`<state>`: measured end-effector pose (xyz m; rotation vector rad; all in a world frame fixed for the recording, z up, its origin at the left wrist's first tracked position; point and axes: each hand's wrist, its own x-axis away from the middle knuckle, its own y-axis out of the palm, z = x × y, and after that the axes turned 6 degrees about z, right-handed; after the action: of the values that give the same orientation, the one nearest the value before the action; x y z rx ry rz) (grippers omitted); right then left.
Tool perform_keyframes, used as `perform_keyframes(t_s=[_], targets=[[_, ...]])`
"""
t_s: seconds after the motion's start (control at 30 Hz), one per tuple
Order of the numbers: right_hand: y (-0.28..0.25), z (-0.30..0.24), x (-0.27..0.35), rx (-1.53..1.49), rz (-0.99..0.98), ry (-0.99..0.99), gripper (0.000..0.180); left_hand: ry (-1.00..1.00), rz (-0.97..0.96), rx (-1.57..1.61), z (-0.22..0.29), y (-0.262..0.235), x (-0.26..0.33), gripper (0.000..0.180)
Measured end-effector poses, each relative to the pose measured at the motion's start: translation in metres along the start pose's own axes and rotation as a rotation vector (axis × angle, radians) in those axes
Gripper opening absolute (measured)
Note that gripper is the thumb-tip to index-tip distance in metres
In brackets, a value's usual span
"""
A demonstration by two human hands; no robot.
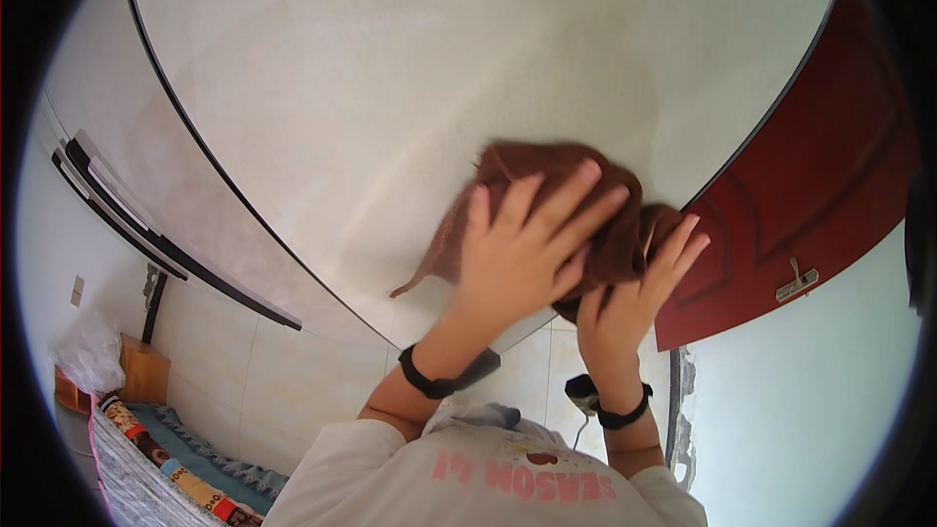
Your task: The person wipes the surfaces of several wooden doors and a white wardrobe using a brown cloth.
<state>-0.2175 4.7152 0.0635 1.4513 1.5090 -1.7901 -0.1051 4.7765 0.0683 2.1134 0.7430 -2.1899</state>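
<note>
A crumpled brown cloth (547,161) lies against a large, pale, glossy panel (390,68) with dark edges. My left hand (522,254) rests flat on the cloth, back of the hand showing and fingers spread wide. At the cloth's lower right edge is my right hand (630,298), its fingers stretched out against the folds and its thumb apart. The bunched cloth partly hides the panel beneath. One ragged corner of it trails down to the left of my left wrist. Both wrists wear black bands.
To the right is a dark red door (781,205) with a metal handle (797,283). Long black handles (181,239) run along the pale panel on the left. Lower left stand a patterned textile (161,464), a wooden box (144,369) and a clear plastic bag (93,356). Tiles cover the floor (283,351).
</note>
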Motion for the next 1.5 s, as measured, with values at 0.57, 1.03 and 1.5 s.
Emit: perform_keyframes(t_s=[0.57,1.03,1.5], targets=[[0.087,-0.121,-0.017,-0.118,0.075,-0.644,0.050,-0.688,0.138,-0.125,-0.121,-0.025,0.151,0.061],[0.040,-0.014,-0.017,-0.253,0.306,-0.095,0.045,-0.194,0.212,-0.014,-0.017,0.013,0.018,0.048],[0.083,-0.050,0.028,-0.040,0.215,-0.226,0.053,-0.241,0.207,-0.100,-0.066,0.014,0.097,0.058]])
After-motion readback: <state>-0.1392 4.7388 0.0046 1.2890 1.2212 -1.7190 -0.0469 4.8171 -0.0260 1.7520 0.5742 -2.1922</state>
